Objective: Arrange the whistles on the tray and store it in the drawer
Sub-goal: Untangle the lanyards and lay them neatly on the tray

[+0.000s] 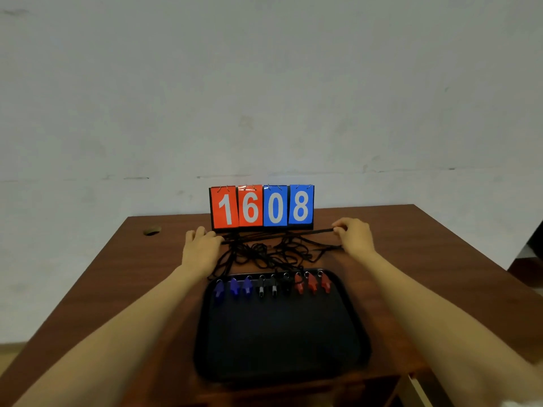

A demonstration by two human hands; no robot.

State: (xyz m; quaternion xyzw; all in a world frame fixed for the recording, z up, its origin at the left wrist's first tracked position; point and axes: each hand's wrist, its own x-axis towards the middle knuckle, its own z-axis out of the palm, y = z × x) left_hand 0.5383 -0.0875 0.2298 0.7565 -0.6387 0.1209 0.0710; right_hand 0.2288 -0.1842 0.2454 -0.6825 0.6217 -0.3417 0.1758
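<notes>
A black tray lies on the brown table. Along its far edge sits a row of whistles: three blue whistles at the left, three black whistles in the middle, three red whistles at the right. Their black cords trail off the tray in a tangle toward a scoreboard. My left hand holds the cords at the tangle's left side. At the right side my right hand pinches a cord, which runs taut across between the two hands.
A flip scoreboard reading 1608 stands at the table's far edge against a pale wall. A round cable hole is at the far left of the table. Part of a drawer front shows at the lower right.
</notes>
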